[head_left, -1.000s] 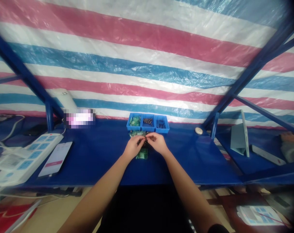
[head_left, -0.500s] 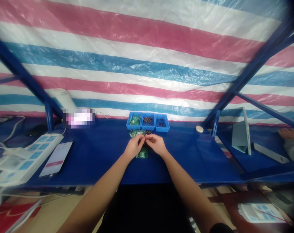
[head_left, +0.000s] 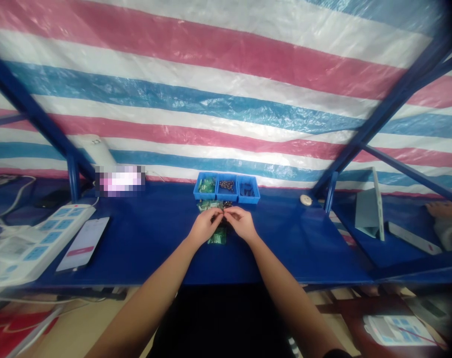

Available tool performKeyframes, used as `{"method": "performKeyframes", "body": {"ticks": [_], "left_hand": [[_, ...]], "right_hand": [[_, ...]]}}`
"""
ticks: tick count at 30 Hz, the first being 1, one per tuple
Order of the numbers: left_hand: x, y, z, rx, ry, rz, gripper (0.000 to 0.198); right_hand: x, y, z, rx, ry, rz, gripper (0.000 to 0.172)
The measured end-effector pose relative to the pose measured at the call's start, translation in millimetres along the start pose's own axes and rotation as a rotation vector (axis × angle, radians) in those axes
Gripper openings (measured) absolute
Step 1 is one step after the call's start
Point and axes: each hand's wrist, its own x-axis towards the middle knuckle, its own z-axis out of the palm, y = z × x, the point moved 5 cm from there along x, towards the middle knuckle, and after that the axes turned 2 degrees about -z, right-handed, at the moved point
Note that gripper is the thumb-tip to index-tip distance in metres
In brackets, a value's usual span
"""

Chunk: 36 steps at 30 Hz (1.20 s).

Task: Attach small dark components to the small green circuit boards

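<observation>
My left hand (head_left: pixel 206 224) and my right hand (head_left: pixel 241 222) meet fingertip to fingertip over the blue table. Both are closed in a pinch; whatever lies between the fingers is too small to make out. Under the left hand rests a green packet (head_left: pixel 217 235) that looks like plastic film. More green-and-silver pieces (head_left: pixel 208 205) lie just beyond the fingers, beside some small dark pieces (head_left: pixel 227 204). Behind them stand three joined blue bins: a left bin (head_left: pixel 196 193) with green pieces, a middle bin (head_left: pixel 226 197) with small brassy dark parts, a right bin (head_left: pixel 249 200) with dark blue pieces.
On the left are a phone (head_left: pixel 83 243) and a large white power strip (head_left: pixel 43 243) with cables. A round white object (head_left: pixel 305 200) sits near the right frame post (head_left: pixel 331 191). At far right, another person's hand (head_left: pixel 442 210) rests near a tablet stand (head_left: pixel 369 209).
The view has shifted very slightly. My hands stay together in the same place, with only a small change at the fingertips.
</observation>
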Motion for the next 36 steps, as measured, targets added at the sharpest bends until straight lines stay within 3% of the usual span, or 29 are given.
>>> {"method": "performKeyframes", "body": {"ticks": [23, 36], "left_hand": [[-0.5, 0.7, -1.9, -0.032, 0.024, 0.029, 0.024], [0.2, 2.7, -4.1, -0.035, 0.071, 0.064, 0.023]], "right_hand": [[-0.6, 1.1, -2.6, -0.167, -0.008, -0.086, 0.022], [-0.8, 3.4, -3.9, -0.127, 0.001, -0.025, 0.025]]}}
